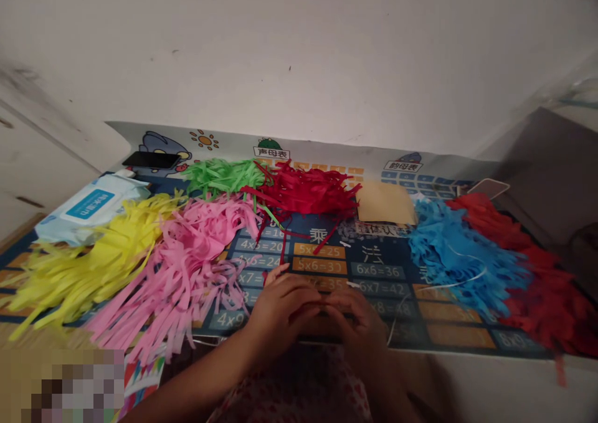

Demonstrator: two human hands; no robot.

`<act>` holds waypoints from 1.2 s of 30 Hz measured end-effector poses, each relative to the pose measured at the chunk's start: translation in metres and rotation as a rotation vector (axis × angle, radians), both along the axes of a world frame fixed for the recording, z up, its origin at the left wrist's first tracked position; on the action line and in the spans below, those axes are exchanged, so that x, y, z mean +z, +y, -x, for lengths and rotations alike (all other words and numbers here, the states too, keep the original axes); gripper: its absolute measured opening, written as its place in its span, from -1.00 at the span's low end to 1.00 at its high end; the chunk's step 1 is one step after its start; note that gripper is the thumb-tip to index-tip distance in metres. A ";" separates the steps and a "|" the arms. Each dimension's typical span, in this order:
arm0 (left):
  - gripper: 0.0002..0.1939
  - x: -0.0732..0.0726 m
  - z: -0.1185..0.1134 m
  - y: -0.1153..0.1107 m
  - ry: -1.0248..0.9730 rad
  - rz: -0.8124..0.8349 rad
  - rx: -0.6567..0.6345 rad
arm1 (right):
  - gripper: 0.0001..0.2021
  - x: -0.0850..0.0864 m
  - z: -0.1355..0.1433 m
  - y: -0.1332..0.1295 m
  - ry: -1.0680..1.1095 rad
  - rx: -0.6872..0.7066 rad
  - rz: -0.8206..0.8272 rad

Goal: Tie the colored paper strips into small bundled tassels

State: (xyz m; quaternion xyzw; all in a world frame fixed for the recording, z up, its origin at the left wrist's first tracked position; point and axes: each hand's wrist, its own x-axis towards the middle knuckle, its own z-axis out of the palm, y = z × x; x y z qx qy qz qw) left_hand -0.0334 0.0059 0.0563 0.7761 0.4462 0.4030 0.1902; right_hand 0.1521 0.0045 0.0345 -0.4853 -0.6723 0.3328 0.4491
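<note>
Left hand (pixel 289 298) and right hand (pixel 357 314) meet, fingers curled, above the printed table mat (pixel 460 336); whether either grip holds anything is hard to tell. Pink strips (pixel 199 242) lie leftward, crimson strips (pixel 311 189) beyond.

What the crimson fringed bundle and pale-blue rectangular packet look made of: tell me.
Crimson fringed bundle: probably matte crepe or tissue paper, from its thin, curling strips; fabric is possible. Pale-blue rectangular packet: likely soft plastic film, faintly glossy, from its creased, puffy surface.

Crimson strips (pixel 308 189), loosely heaped
</note>
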 end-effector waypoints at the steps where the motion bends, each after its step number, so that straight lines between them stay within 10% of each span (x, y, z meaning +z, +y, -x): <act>1: -0.91 -0.001 -0.001 -0.001 0.000 -0.031 -0.012 | -0.94 0.000 0.000 -0.001 -0.004 0.000 -0.006; 20: -0.79 -0.008 -0.019 0.004 0.144 0.057 0.053 | -0.91 0.001 -0.003 -0.005 -0.079 -0.021 -0.040; 23: -0.73 -0.003 -0.010 0.003 0.114 0.039 0.004 | -0.83 -0.001 -0.058 0.014 -0.261 -0.223 -0.125; 27: -0.74 0.000 -0.003 0.012 -0.005 0.004 -0.181 | -0.66 0.019 -0.174 0.059 -0.816 -0.861 -0.095; 30: -0.78 -0.004 -0.013 0.019 -0.066 0.034 -0.250 | -0.71 0.033 -0.228 0.101 -0.946 -0.832 -0.055; 36: -0.84 -0.010 -0.022 0.009 -0.153 0.230 -0.130 | -0.91 0.035 -0.245 0.151 -1.138 -0.552 0.072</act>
